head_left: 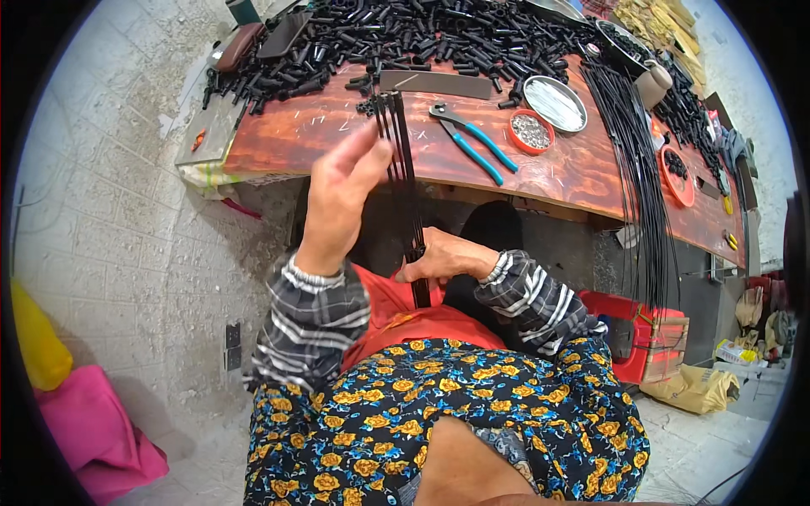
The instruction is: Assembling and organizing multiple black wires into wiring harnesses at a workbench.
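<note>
A bundle of thin black rods (405,169) stands nearly upright in front of me, its top overlapping the table edge in view. My right hand (447,255) wraps round the lower part of this bundle above my lap. Beside the upper end is my left hand (337,194), fingers stretched out and thumb apart from them. Its fingertips are close to the rods, and I cannot tell whether they touch. Small round ends show at the top of the bundle. On the table just right of it lie pliers (474,143) with teal handles.
Black tubular pieces (405,34) are heaped along the back of the reddish wooden table (278,139). A red dish (531,132) of small metal parts stands by a metal bowl (555,105) of white strips. Long black rods (633,169) hang over the front edge, above a red stool (616,329).
</note>
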`<state>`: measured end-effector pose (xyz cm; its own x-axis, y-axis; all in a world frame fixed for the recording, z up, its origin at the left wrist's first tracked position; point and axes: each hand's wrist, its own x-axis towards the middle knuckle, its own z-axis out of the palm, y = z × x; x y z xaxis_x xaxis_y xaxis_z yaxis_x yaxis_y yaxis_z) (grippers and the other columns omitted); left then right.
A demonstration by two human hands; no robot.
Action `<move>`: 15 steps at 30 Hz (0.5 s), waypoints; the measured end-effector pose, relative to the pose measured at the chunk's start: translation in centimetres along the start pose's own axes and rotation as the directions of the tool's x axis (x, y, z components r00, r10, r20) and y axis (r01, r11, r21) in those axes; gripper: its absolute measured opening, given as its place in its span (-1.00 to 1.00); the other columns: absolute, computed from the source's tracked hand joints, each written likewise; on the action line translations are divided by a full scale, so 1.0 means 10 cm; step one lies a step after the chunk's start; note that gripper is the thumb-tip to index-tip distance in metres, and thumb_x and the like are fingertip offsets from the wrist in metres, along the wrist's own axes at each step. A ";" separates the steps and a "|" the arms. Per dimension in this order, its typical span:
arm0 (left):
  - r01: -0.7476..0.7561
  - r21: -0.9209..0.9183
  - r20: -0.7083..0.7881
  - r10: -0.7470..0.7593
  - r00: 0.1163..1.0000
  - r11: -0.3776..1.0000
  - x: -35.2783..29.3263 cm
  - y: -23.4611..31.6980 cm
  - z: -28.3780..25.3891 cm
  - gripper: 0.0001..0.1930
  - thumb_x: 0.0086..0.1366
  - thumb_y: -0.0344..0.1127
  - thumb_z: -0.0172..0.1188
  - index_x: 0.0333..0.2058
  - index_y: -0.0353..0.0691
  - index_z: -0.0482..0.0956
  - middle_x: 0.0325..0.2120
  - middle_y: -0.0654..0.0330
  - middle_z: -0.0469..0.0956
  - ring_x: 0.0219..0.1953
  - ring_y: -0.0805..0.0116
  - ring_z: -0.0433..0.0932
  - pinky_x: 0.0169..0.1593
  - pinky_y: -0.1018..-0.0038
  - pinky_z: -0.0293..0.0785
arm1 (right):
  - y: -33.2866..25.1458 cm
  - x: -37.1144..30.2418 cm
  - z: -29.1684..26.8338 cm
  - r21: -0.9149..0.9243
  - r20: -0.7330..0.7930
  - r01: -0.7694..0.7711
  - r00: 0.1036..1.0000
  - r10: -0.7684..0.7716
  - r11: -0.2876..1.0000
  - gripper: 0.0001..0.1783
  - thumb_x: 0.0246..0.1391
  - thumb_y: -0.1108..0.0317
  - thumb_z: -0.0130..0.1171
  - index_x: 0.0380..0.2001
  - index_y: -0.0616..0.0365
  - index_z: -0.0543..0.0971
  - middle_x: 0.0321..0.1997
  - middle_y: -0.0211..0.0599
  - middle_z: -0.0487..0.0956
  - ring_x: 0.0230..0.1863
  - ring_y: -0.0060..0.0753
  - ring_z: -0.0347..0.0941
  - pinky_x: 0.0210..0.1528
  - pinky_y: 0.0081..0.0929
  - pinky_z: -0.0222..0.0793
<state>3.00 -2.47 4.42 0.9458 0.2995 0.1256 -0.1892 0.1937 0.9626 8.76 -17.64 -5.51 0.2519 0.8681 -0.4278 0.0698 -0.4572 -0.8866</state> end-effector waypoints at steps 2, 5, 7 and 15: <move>-0.115 -0.132 0.008 0.117 0.993 0.985 0.10 0.09 0.09 -0.73 0.28 -0.38 0.17 -0.07 -0.36 0.53 -0.33 0.26 0.58 -0.29 0.49 0.57 -0.20 0.54 0.53 | 0.04 0.03 -0.12 -0.357 0.076 0.097 0.994 -0.074 0.929 -0.62 -0.15 0.14 0.41 -0.47 0.25 0.53 -0.64 -0.37 0.52 -0.65 -0.48 0.45 -0.64 -0.53 0.33; -0.058 -0.163 -0.039 0.052 0.998 0.985 0.17 0.13 0.13 -0.72 0.28 -0.36 0.19 -0.07 -0.35 0.53 -0.36 0.26 0.58 -0.41 0.47 0.58 -0.36 0.58 0.55 | -0.29 -0.15 -0.48 -0.420 -0.047 0.317 0.928 -0.369 0.851 -0.63 -0.10 0.12 0.35 -0.44 0.25 0.58 -0.63 -0.27 0.51 -0.61 -0.54 0.44 -0.54 -0.45 0.35; -0.071 -0.141 -0.031 0.067 0.997 0.987 0.20 0.10 0.12 -0.72 0.28 -0.36 0.18 -0.06 -0.35 0.52 -0.35 0.26 0.58 -0.39 0.47 0.58 -0.34 0.58 0.54 | -0.64 -0.33 -0.60 0.077 -0.403 0.417 0.844 -0.355 0.906 -0.76 -0.03 0.30 0.29 -0.36 0.26 0.63 -0.54 -0.40 0.58 -0.60 -0.66 0.42 -0.57 -0.63 0.30; -0.066 -0.028 0.063 0.068 0.996 0.997 0.28 0.11 0.22 -0.68 0.34 -0.32 0.11 0.01 -0.34 0.49 -0.27 0.22 0.58 -0.33 0.47 0.58 -0.23 0.58 0.52 | -1.04 -0.28 -0.91 0.175 -0.594 0.658 0.664 -0.454 0.733 -0.78 -0.03 0.43 0.32 -0.26 0.25 0.64 -0.46 -0.46 0.60 -0.61 -0.81 0.31 -0.62 -0.83 0.14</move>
<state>6.03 -3.51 6.33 0.9457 0.2521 0.2053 -0.2585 0.1999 0.9451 16.08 -17.09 6.47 0.7086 0.6694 0.2231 0.0480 0.2697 -0.9618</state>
